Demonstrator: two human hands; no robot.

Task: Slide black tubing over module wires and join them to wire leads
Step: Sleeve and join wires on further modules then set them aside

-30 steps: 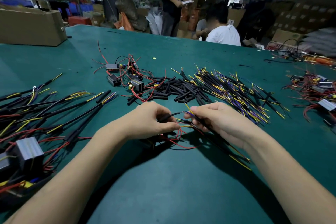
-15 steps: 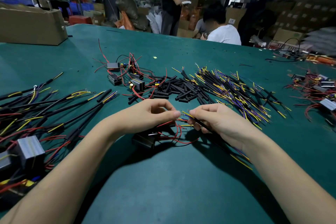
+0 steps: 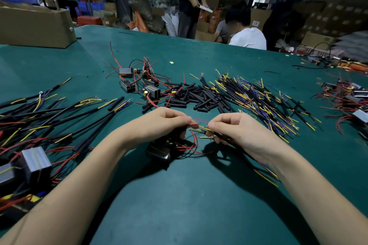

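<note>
Left hand (image 3: 159,125) pinches red module wires (image 3: 194,124); right hand (image 3: 239,131) grips black-sheathed yellow-tipped wire lead (image 3: 217,135).

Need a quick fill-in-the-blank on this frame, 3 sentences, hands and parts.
1. The left hand pinches ____ wires coming from the module.
2. The right hand holds a wire lead sheathed in ____ tubing.
3. The loose tubing pieces lie on a ____ table.

Missing: red; black; green

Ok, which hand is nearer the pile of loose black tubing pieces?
Left. The left hand sits just in front of the tubing pile; the right hand is farther right, before the wire leads.
</note>
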